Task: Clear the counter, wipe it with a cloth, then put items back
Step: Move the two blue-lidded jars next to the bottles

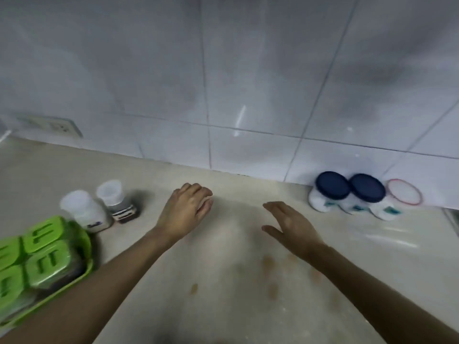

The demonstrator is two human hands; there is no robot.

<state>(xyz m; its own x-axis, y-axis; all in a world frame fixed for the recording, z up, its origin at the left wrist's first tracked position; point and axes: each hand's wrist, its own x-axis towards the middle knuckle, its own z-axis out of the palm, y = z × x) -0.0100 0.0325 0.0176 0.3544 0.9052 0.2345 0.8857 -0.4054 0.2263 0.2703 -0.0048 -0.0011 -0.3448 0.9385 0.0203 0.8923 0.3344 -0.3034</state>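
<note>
Both hands are held over the bare middle of the desk (pixel 223 306), nothing gripped: the left hand (pixel 185 212) has its grip loosely curled and empty, the right hand (pixel 291 225) has its grip spread flat. To the left, a green tray (pixel 85 270) of green-lidded boxes (pixel 46 263) is seen beside two clear-capped bottles (pixel 84 212). To the right, against the wall, two white jars with navy lids (pixel 332 186) are stood side by side, a red-rimmed round lid (pixel 404 192) just past them. The pale speckled stone surface is marked with brownish stains (pixel 269 263). Glossy white tiles (pixel 248 70) are seen behind, with a socket (pixel 57 125) at the left. No cloth is seen.
</note>
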